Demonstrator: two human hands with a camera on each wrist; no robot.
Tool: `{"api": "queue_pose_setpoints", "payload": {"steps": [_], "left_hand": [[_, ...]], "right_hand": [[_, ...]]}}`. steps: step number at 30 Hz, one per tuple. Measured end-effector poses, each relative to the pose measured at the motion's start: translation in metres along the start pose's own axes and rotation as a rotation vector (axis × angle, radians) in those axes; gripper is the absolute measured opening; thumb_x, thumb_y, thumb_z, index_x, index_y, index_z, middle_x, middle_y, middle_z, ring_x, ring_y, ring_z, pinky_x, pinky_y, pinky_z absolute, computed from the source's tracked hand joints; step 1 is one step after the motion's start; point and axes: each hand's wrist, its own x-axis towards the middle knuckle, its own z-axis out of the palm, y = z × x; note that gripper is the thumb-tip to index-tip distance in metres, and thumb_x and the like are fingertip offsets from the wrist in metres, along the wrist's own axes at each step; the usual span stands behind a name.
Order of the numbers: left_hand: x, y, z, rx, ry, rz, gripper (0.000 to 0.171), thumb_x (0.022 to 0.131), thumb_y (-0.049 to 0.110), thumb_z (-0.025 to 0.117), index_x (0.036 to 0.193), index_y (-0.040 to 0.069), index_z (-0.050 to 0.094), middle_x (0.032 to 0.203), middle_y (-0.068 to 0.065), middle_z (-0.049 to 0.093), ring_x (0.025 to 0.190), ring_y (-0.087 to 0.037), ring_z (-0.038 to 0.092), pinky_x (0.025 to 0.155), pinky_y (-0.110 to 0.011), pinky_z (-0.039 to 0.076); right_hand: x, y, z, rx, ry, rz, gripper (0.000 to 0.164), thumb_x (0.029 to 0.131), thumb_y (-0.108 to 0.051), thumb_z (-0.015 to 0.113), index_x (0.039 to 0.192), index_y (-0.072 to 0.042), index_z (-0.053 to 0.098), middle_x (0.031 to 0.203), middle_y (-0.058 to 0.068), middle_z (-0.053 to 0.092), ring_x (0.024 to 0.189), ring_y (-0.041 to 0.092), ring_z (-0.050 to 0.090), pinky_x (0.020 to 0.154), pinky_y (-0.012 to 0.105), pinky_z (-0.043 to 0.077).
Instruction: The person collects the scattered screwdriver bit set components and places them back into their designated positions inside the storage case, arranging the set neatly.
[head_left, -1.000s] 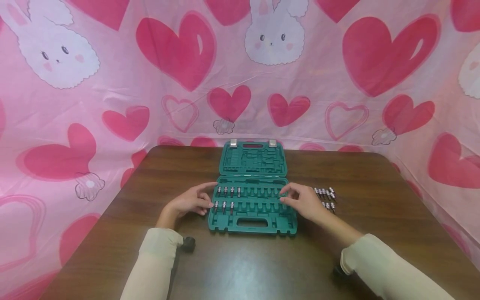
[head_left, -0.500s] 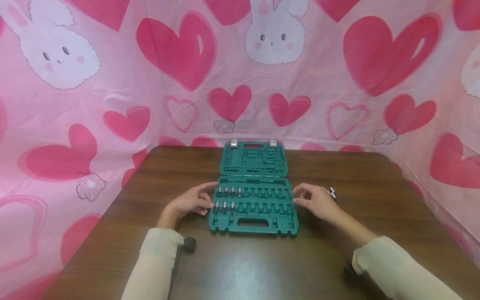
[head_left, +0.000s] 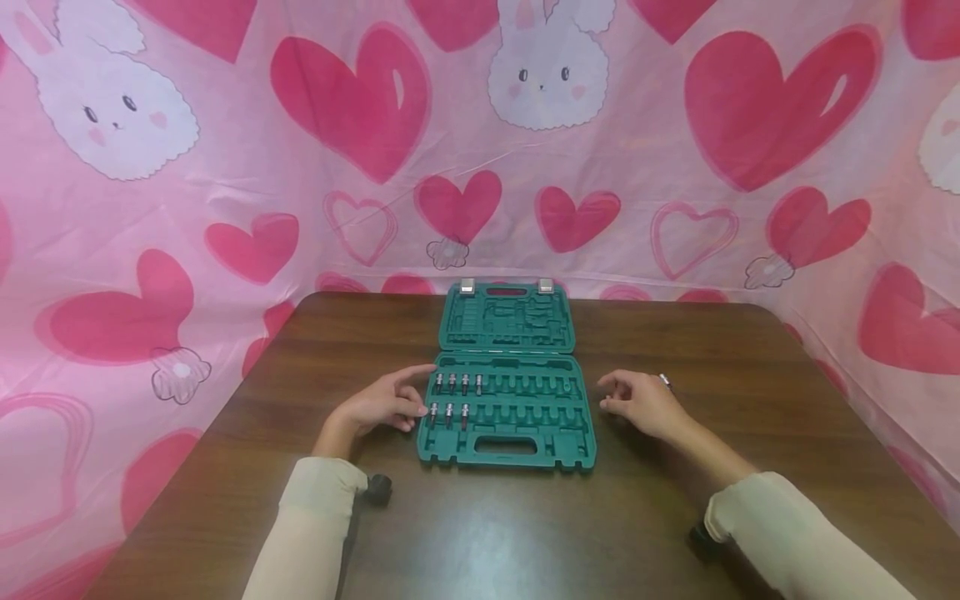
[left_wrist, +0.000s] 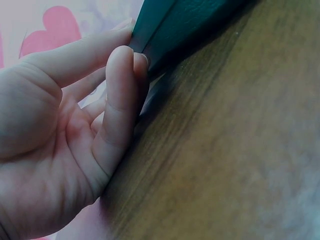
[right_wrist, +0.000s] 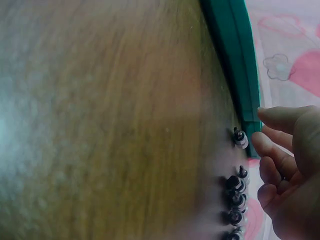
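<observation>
An open green tool case (head_left: 504,450) lies on the table, with several socket bits (head_left: 465,383) in the left slots of its two rows. My left hand (head_left: 382,402) rests at the case's left side, its index finger along the upper edge and its thumb against the side. In the left wrist view, fingertips touch the green edge. To the right of the case hovers my right hand (head_left: 641,404), loosely bent, thumb and index finger apart with nothing seen between them. Several loose socket bits (right_wrist: 237,200) stand or lie beside it, mostly hidden behind the hand in the head view.
The case's lid (head_left: 507,317) is folded back, with two metal latches at its far edge. Brown wooden tabletop (head_left: 465,533) surrounds the case. A pink heart-patterned cloth (head_left: 480,150) hangs behind and at both sides.
My right hand has drawn back rightward from over the case's right edge to beside it, now covering most of the loose bits. The left hand stays put.
</observation>
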Motion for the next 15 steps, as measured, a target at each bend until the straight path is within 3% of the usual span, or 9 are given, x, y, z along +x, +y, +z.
{"api": "queue_pose_setpoints", "payload": {"steps": [15], "left_hand": [[-0.0015, 0.0005, -0.0003, -0.009, -0.018, 0.019, 0.074, 0.09, 0.011, 0.07, 0.152, 0.018, 0.031, 0.091, -0.017, 0.064, 0.069, -0.022, 0.062, 0.067, -0.034, 0.057]], "right_hand": [[0.0067, 0.0037, 0.0051, -0.114, -0.04, 0.042, 0.022, 0.085, -0.016, 0.075, 0.104, -0.005, 0.071, 0.078, -0.002, 0.063, 0.07, 0.016, 0.056, 0.062, 0.032, 0.049]]}}
